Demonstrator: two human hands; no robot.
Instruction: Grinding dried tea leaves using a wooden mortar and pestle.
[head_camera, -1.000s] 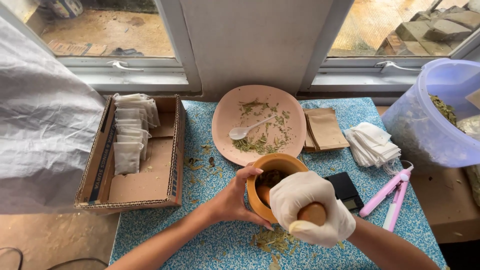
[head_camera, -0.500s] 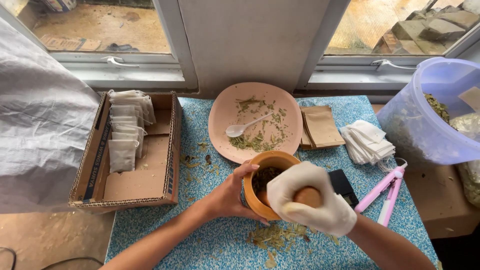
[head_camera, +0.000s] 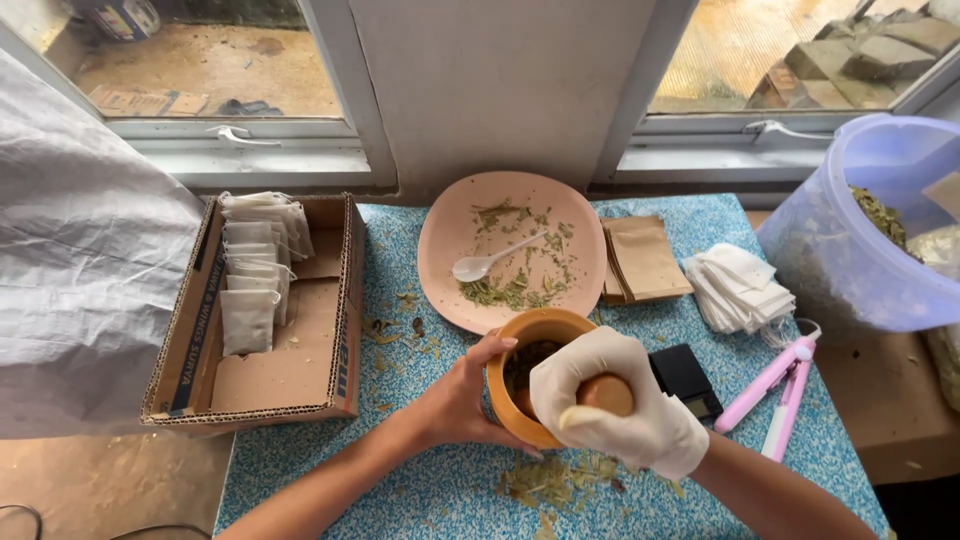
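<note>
Far left: cardboard box (head_camera: 300, 375) with a row of small white filter bags (head_camera: 252, 275) stacked along its left side. Left hand (head_camera: 462, 395) bare, forearm coming in from bottom left, fingers wrapped tight around the side of the wooden mortar (head_camera: 520, 400), thumb over the rim. Mortar sits on the blue speckled table (head_camera: 400, 480), just below the pink plate (head_camera: 455, 235) holding dried leaves and a white spoon (head_camera: 490, 262). Right hand (head_camera: 615, 405) in a white glove, fist clamped on the wooden pestle (head_camera: 605, 393), pestle angled into the mortar. Right of that: black scale (head_camera: 690, 378), pink sealer tool (head_camera: 775, 390), purple tub (head_camera: 860, 240).
</note>
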